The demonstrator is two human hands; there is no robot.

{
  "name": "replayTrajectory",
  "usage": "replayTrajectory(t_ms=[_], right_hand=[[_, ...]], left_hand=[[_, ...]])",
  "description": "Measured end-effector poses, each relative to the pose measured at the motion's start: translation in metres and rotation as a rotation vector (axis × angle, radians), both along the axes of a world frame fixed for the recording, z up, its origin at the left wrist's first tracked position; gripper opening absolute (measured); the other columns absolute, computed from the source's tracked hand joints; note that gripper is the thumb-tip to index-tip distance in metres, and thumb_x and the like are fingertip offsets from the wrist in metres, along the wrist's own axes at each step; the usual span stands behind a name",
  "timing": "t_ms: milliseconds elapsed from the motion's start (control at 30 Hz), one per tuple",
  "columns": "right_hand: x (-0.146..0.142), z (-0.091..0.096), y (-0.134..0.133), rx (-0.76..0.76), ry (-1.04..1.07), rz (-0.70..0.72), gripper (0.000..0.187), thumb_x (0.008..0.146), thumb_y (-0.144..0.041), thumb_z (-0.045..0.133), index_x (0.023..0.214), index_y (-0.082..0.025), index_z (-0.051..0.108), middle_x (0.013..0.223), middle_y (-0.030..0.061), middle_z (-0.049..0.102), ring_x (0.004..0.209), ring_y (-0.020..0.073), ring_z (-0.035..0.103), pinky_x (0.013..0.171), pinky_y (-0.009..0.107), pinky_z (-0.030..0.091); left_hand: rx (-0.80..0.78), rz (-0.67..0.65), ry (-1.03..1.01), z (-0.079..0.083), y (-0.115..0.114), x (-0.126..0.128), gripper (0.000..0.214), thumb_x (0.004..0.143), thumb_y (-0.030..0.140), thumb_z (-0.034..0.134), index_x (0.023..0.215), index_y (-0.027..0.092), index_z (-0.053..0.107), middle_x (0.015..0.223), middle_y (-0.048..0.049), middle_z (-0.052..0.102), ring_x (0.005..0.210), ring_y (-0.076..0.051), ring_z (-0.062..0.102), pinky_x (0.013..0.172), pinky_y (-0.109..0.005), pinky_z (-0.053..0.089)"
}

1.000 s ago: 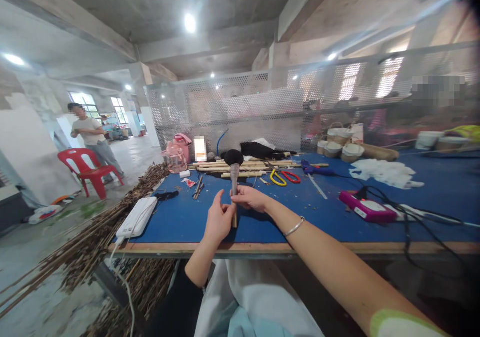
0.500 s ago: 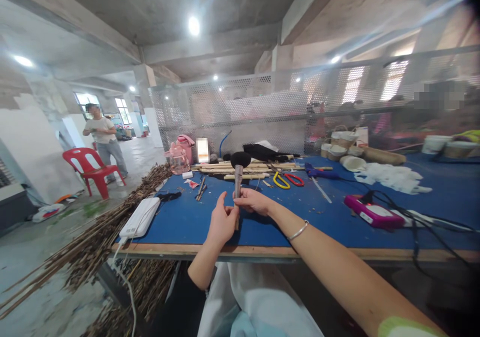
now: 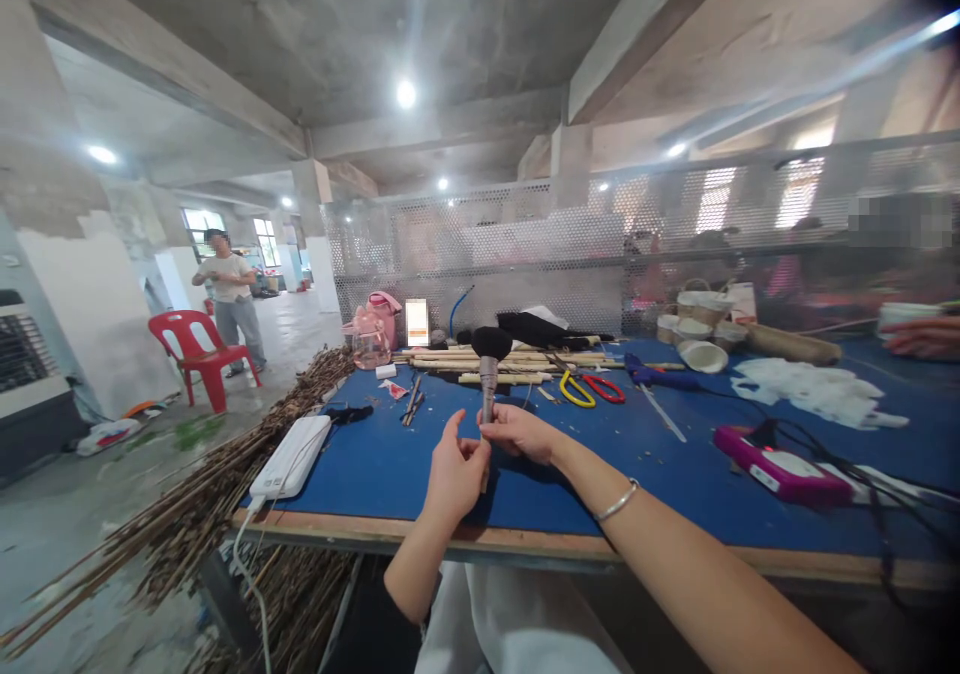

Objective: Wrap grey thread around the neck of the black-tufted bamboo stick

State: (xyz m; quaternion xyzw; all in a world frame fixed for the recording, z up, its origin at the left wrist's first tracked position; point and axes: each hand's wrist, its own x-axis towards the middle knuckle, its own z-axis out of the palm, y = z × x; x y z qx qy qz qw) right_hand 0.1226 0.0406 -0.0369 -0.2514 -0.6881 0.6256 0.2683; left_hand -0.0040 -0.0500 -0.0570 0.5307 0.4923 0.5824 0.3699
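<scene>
Both my hands hold one upright brush (image 3: 490,374) over the blue table (image 3: 390,464). It has a black fluffy head, a silver ferrule and a light wooden handle. My right hand (image 3: 517,432) pinches it just under the ferrule. Lower down, my left hand (image 3: 456,472) is closed round the handle, hiding most of it. A silver bangle circles my right wrist.
A white power bank (image 3: 291,454) with a cable lies at the table's left edge. Bamboo sticks (image 3: 487,362), yellow and red scissors (image 3: 589,387), a pink device (image 3: 780,466) with black cables, white cloth (image 3: 810,389) and baskets (image 3: 701,314) lie behind. Twigs (image 3: 187,504) pile left. A person stands by a red chair (image 3: 196,352).
The view has shifted, so the table and my hands sit further right and lower. My hands keep the same hold on the brush. The far person has stepped a little to the right.
</scene>
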Motion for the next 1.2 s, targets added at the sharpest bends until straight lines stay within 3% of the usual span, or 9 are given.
replayTrajectory(t_ms=[100, 167, 333, 567, 700, 800, 900, 1033, 1200], right_hand=[[0.0001, -0.0006, 0.0004, 0.011, -0.004, 0.008, 0.041, 0.064, -0.042, 0.069, 0.085, -0.017, 0.045, 0.047, -0.0101, 0.042, 0.032, 0.0023, 0.026, 0.031, 0.017, 0.014], [0.0005, -0.0004, -0.0004, 0.010, -0.008, 0.015, 0.040, 0.065, -0.042, 0.070, 0.085, -0.016, 0.046, 0.049, -0.0093, 0.044, 0.032, 0.0020, 0.027, 0.031, 0.017, 0.015], [0.0016, 0.0009, -0.0015, -0.017, 0.010, 0.029, 0.040, 0.064, -0.040, 0.070, 0.084, -0.017, 0.045, 0.049, -0.0100, 0.044, 0.031, 0.0010, 0.024, 0.031, 0.017, 0.014], [0.0019, 0.0016, -0.0013, 0.008, 0.007, 0.047, 0.036, 0.065, -0.039, 0.068, 0.083, -0.016, 0.047, 0.046, -0.0109, 0.039, 0.031, 0.0022, 0.024, 0.031, 0.018, 0.013], [0.0012, 0.0021, -0.0030, 0.017, 0.011, 0.041, 0.035, 0.065, -0.038, 0.068, 0.083, -0.016, 0.047, 0.049, -0.0089, 0.044, 0.033, 0.0021, 0.027, 0.032, 0.018, 0.016], [0.0010, 0.0018, -0.0028, 0.006, 0.020, 0.038, 0.037, 0.065, -0.038, 0.068, 0.084, -0.016, 0.047, 0.050, -0.0087, 0.046, 0.033, 0.0020, 0.028, 0.033, 0.018, 0.016], [0.0016, 0.0017, -0.0017, -0.009, 0.023, 0.045, 0.039, 0.064, -0.038, 0.070, 0.085, -0.017, 0.045, 0.050, -0.0097, 0.045, 0.032, 0.0017, 0.026, 0.032, 0.018, 0.015], [0.0019, 0.0016, -0.0017, -0.019, 0.008, 0.066, 0.039, 0.065, -0.039, 0.069, 0.086, -0.017, 0.044, 0.051, -0.0092, 0.047, 0.031, 0.0012, 0.024, 0.032, 0.018, 0.013], [0.0003, 0.0016, -0.0033, 0.009, -0.012, 0.047, 0.039, 0.065, -0.041, 0.069, 0.082, -0.017, 0.043, 0.051, -0.0084, 0.047, 0.031, 0.0013, 0.025, 0.031, 0.018, 0.012]], left_hand=[[0.035, 0.056, 0.092, 0.0026, -0.0014, 0.0006, 0.045, 0.072, 0.027, 0.061, 0.114, 0.014, 0.050, 0.068, 0.0008, 0.058, 0.055, -0.009, 0.050, 0.052, -0.020, 0.040], [0.038, 0.095, 0.110, 0.0037, -0.0019, 0.0007, 0.045, 0.065, 0.023, 0.068, 0.107, 0.015, 0.054, 0.068, 0.0009, 0.058, 0.058, -0.009, 0.051, 0.057, -0.020, 0.042], [0.003, 0.078, 0.013, 0.0014, -0.0006, -0.0011, 0.064, 0.066, 0.025, 0.068, 0.122, 0.014, 0.041, 0.065, 0.0024, 0.059, 0.054, -0.009, 0.051, 0.052, -0.019, 0.040], [0.041, 0.023, 0.061, -0.0015, -0.0004, -0.0008, 0.052, 0.077, 0.031, 0.056, 0.123, 0.014, 0.039, 0.062, 0.0026, 0.058, 0.051, -0.009, 0.049, 0.048, -0.019, 0.037], [0.051, 0.095, 0.098, -0.0004, 0.0000, 0.0001, 0.054, 0.066, 0.027, 0.069, 0.114, 0.013, 0.048, 0.066, 0.0015, 0.058, 0.057, -0.009, 0.052, 0.056, -0.020, 0.041], [0.028, 0.132, 0.078, -0.0011, 0.0013, -0.0015, 0.071, 0.059, 0.024, 0.075, 0.122, 0.014, 0.044, 0.065, 0.0028, 0.059, 0.057, -0.009, 0.053, 0.058, -0.020, 0.042], [0.021, 0.110, 0.049, -0.0029, 0.0020, -0.0032, 0.076, 0.066, 0.026, 0.070, 0.132, 0.016, 0.034, 0.065, 0.0021, 0.062, 0.056, -0.010, 0.055, 0.056, -0.020, 0.041], [0.038, 0.028, 0.096, -0.0052, 0.0015, -0.0036, 0.069, 0.077, 0.030, 0.058, 0.136, 0.016, 0.026, 0.067, 0.0003, 0.064, 0.059, -0.012, 0.058, 0.055, -0.020, 0.041], [0.055, 0.028, 0.166, -0.0022, -0.0007, -0.0015, 0.052, 0.080, 0.028, 0.052, 0.128, 0.014, 0.037, 0.068, -0.0017, 0.063, 0.059, -0.013, 0.058, 0.056, -0.022, 0.042]])
